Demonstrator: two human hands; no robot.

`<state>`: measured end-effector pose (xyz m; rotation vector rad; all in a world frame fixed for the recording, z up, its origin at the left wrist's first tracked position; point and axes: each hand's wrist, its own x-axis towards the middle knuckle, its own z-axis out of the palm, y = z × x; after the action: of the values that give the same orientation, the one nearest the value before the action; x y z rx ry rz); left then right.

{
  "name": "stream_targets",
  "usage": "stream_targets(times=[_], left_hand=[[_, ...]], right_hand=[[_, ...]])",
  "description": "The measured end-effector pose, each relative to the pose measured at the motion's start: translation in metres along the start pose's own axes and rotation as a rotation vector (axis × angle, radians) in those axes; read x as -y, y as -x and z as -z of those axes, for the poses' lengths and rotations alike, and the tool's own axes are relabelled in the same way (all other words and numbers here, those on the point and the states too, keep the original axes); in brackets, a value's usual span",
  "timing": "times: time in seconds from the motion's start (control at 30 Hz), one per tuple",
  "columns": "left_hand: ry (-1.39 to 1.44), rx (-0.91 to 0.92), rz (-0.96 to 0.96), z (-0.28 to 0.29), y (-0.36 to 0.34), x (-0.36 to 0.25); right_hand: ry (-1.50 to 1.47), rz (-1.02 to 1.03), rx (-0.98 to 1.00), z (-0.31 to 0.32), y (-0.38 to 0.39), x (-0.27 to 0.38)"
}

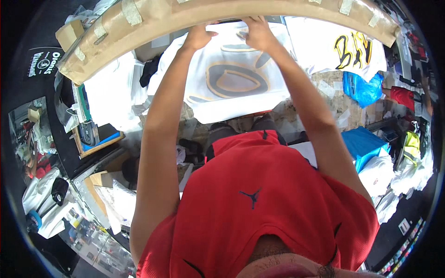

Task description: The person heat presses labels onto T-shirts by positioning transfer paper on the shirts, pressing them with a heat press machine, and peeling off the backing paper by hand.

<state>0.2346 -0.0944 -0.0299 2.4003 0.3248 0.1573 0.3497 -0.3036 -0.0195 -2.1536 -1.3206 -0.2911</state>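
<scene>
A white shirt (197, 74) with a large grey and orange print is spread out in front of me, its near edge loose and uneven above the floor. My left hand (199, 37) is at its far edge, closed on the fabric, with the thumb showing on top and the fingers mostly hidden. To the right of it my right hand (259, 34) grips the same far edge, thumb pointing inward. Both arms reach straight out. Another white shirt (317, 44) with black and yellow lettering lies just to the right.
A taped cardboard strip (185, 14) arches across the top of the view. White garments (109, 92) are piled at the left. A blue plastic bag (364, 88) hangs at the right beside a person in red (402, 96). A blue bag (364, 143) sits nearer.
</scene>
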Motion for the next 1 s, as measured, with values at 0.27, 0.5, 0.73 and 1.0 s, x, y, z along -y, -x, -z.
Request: stream_targets(times=[0.27, 0.5, 0.73, 1.0], left_hand=[[-0.150, -0.051, -0.059, -0.004, -0.003, -0.003], [-0.154, -0.139, -0.018, -0.016, 0.000, 0.014], [-0.131, -0.032, -0.015, -0.012, -0.005, 0.018], [-0.127, -0.027, 0.041, -0.012, -0.005, 0.018]], right_hand=[[0.173, -0.054, 0.693, -0.011, -0.055, -0.020], [-0.104, -0.116, 0.537, -0.009, -0.043, -0.024], [-0.102, -0.187, 0.591, 0.003, -0.045, -0.020], [-0.012, -0.224, 0.668, 0.003, -0.050, -0.024]])
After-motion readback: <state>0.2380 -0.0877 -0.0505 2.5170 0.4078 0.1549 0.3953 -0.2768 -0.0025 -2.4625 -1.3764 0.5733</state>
